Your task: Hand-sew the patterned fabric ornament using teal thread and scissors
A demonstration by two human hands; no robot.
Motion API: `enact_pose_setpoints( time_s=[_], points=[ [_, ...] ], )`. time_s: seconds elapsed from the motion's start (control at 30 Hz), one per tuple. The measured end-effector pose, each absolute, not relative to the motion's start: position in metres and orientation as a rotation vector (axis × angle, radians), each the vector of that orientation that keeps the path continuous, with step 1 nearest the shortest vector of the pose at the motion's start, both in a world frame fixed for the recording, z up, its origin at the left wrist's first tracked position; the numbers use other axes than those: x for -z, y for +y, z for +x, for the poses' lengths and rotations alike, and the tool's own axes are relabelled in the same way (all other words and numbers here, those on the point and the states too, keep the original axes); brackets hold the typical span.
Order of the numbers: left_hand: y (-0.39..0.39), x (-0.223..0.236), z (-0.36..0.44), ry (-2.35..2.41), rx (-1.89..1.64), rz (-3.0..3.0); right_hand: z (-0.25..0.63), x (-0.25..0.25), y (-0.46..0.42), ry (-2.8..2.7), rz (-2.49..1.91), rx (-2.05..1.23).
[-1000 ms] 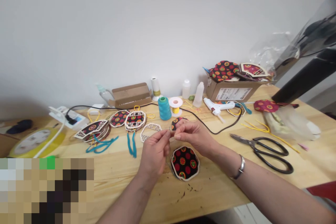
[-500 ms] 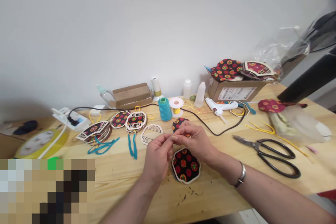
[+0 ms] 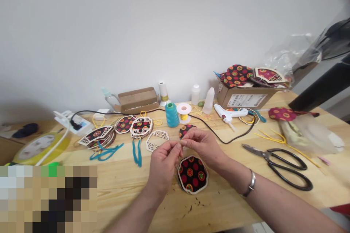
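My left hand (image 3: 164, 165) and my right hand (image 3: 202, 147) meet fingertip to fingertip over the middle of the table. Both are pinched closed; whatever lies between the fingers is too small or hidden to name. Just below them lies a scalloped wooden-framed piece (image 3: 193, 174) covered in black cloth with red and orange flowers. Behind my right hand another round floral piece (image 3: 187, 130) is partly covered. A bare wooden lattice frame (image 3: 157, 140) lies to the left of my fingers, its lower right edge hidden by my left hand.
Black-handled scissors (image 3: 279, 165) lie at right, near yellow cord (image 3: 273, 137). Behind stand a teal thread cone (image 3: 172, 115), a yellow thread spool (image 3: 184, 113), a white glue gun (image 3: 229, 114) and a filled cardboard box (image 3: 243, 96). Fan-shaped pieces (image 3: 98, 136) and a tape roll (image 3: 41, 149) are at left.
The view has shifted slightly, so objects sit a little lower. My hands stay pinched together in nearly the same place, with small finger movements.
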State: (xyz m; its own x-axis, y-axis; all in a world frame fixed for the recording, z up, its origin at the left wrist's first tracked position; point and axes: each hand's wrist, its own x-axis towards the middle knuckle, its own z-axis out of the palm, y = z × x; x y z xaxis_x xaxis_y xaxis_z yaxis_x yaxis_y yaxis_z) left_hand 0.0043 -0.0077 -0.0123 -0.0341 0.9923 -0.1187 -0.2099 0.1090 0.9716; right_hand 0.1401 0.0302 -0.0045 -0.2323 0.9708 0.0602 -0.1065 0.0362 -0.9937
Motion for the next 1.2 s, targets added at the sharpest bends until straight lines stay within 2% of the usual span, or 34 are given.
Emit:
enact_pose_setpoints(
  time_s=[1.2],
  points=[
    [-0.0063,0.0094,0.0034,1.268,-1.179,1.038,0.1376,0.0043,0.0276,-1.15,-0.95,-1.573]
  ],
)
